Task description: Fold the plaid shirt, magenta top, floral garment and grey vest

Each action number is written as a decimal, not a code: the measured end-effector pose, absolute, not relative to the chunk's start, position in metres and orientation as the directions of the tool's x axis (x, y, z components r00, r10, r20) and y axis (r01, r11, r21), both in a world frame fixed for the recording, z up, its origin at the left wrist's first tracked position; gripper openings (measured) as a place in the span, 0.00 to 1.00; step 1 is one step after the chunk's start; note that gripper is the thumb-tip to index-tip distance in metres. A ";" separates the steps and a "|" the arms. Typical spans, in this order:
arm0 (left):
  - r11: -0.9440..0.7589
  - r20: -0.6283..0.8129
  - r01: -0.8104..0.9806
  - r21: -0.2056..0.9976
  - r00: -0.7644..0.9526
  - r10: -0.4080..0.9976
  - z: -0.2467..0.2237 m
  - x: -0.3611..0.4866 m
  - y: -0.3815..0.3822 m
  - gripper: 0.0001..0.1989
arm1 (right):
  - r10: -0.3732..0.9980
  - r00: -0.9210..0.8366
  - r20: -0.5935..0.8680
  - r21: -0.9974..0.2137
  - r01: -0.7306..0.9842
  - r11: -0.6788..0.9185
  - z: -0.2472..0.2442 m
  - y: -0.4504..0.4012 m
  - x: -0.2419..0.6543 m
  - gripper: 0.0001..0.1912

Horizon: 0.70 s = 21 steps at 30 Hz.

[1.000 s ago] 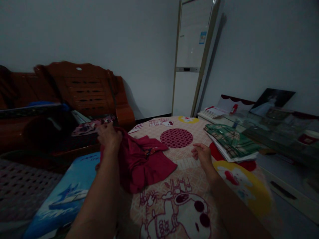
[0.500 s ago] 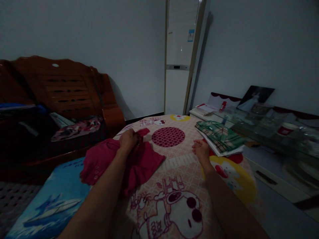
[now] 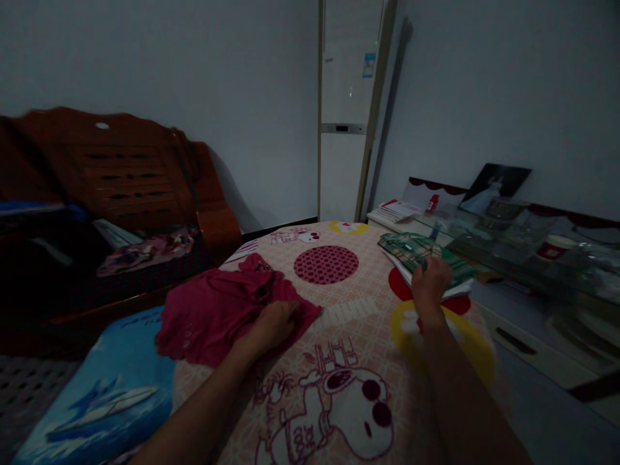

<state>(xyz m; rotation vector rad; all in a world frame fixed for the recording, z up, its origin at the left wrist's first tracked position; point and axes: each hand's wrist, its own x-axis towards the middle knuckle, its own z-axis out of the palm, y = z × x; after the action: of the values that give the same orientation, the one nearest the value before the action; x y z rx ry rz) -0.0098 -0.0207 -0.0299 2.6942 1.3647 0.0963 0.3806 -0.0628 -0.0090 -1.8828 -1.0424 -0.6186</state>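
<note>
A dark pink shirt [image 3: 213, 316] lies rumpled on the left half of the cloth-covered table. My left hand [image 3: 274, 326] rests on its lower right part, fingers curled together onto the fabric. Over the front edge of a folded green plaid shirt [image 3: 404, 244] is my right hand [image 3: 431, 281]. Its fingers are closed on the plaid fabric, with a small dark bit showing between them. White folded fabric shows beneath the plaid shirt.
The table [image 3: 339, 307] has a patterned cloth. A blue printed stool cover [image 3: 111, 387] is at lower left, beside a wooden bench [image 3: 130, 168]. On the right, a glass-topped cabinet [image 3: 513, 248] carries a paper cup [image 3: 555, 248] and a photo [image 3: 496, 187]. A tall air conditioner [image 3: 341, 168] stands behind.
My left hand has let go of the pink shirt's upper part and moved down and right across it. The shirt lies flatter. My right hand has moved right onto the plaid shirt.
</note>
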 end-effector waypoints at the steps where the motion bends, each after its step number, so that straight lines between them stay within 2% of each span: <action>1: -0.585 0.005 0.801 0.128 0.589 0.808 -0.029 -0.011 -0.023 0.15 | 0.403 0.541 0.738 -0.444 0.839 -0.314 -0.011 -0.065 0.386 0.19; 4: -0.576 -0.006 0.810 0.114 0.580 0.814 -0.016 -0.026 -0.022 0.14 | 0.404 0.572 0.714 -0.431 0.814 -0.390 -0.016 -0.072 0.399 0.16; 9: -0.470 -0.092 0.883 0.001 0.468 0.879 0.008 -0.073 -0.020 0.12 | 0.447 0.600 0.664 -0.473 0.800 -0.370 -0.013 -0.075 0.410 0.13; 11: -0.466 -0.111 0.885 0.003 0.464 0.879 0.014 -0.080 -0.021 0.13 | 0.432 0.616 0.658 -0.543 0.786 -0.295 -0.007 -0.071 0.404 0.13; 14: -0.534 -0.008 0.835 0.133 0.540 0.842 0.023 -0.065 -0.021 0.12 | 0.491 0.614 0.618 -0.677 0.733 -0.064 0.004 -0.061 0.373 0.10; 16: -0.602 0.126 0.752 0.267 0.593 0.796 0.029 -0.044 -0.019 0.12 | 0.607 0.594 0.528 -0.798 0.591 0.115 0.011 -0.057 0.342 0.06; 18: -0.638 0.247 0.657 0.401 0.593 0.766 0.033 -0.021 -0.017 0.16 | 0.799 0.454 0.393 -0.909 0.324 0.263 0.016 -0.058 0.308 0.06; 21: -0.653 0.303 0.546 0.525 0.597 0.743 0.033 0.009 -0.015 0.35 | 0.942 0.189 0.279 -0.956 -0.037 0.291 0.023 -0.067 0.267 0.08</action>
<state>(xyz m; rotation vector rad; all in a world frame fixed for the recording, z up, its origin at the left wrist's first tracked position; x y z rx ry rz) 0.0086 -0.0154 0.0330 2.4487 1.0362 0.7159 0.2669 -0.0672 0.0232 -1.0313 -1.1539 0.8955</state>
